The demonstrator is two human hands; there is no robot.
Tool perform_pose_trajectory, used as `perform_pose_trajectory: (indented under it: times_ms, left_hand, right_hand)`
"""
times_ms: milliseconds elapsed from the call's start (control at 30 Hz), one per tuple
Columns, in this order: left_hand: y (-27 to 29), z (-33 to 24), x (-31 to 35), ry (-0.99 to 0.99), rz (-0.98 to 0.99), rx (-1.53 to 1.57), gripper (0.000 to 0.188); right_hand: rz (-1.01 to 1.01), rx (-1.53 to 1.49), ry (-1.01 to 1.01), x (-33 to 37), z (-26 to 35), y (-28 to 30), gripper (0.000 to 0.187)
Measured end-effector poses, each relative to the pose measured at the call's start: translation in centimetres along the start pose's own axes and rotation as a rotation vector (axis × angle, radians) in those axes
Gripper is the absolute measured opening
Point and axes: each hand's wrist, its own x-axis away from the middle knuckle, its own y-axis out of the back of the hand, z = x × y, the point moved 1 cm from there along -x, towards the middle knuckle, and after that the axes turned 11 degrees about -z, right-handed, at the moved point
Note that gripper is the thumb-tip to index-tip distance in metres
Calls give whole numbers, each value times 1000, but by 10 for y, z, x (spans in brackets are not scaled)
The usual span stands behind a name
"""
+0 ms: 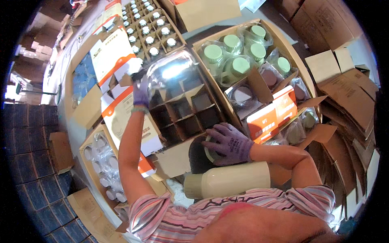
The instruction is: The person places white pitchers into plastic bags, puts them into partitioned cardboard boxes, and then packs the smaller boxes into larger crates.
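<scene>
My left hand, in a purple glove, reaches to the far left edge of a cardboard box with dividers. Beside its fingers, shiny clear plastic covers the box's far compartments. Blur and shadow hide what those fingers hold, if anything. My right hand, gloved in purple too, is curved over a dark rounded container at the box's near right corner. A pale green edge shows under its fingers. Just below that hand, a cream bottle with an olive lid lies on its side against my body.
To the right stands a carton of bagged bottles with green and mauve lids. A divided carton of silver-topped bottles is farther back. Bagged white-lidded bottles fill a box at left. Flattened cardboard leans at right; dark blue boxes are stacked left.
</scene>
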Motion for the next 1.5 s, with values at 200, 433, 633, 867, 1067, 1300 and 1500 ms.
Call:
perform_pose_trajectory:
  times_ms: [200, 433, 633, 867, 1067, 1300, 1500]
  left_hand:
    - [82, -52, 169, -572, -218, -175, 39]
    - [141, -86, 300, -373, -14, 58, 57]
    - [176, -76, 366, -73, 88, 524, 45]
    - [165, -79, 422, 645, 327, 1102, 63]
    - [184, -93, 451, -429, 446, 420, 83]
    - [174, -78, 487, -361, 402, 229, 83]
    - [164, -42, 482, -425, 362, 264, 87]
  right_hand:
    - [2, -28, 90, 38, 42, 4, 65]
    - [-124, -185, 308, 58, 77, -2, 50]
    - [-391, -746, 28, 72, 140, 75, 123]
    - [-325, -613, 7, 87, 131, 70, 109]
    - [-509, -1532, -625, 165, 106, 62, 72]
    - [-920, -1292, -820, 298, 60, 123, 63]
    - [-790, -1265, -864, 402, 47, 141, 61]
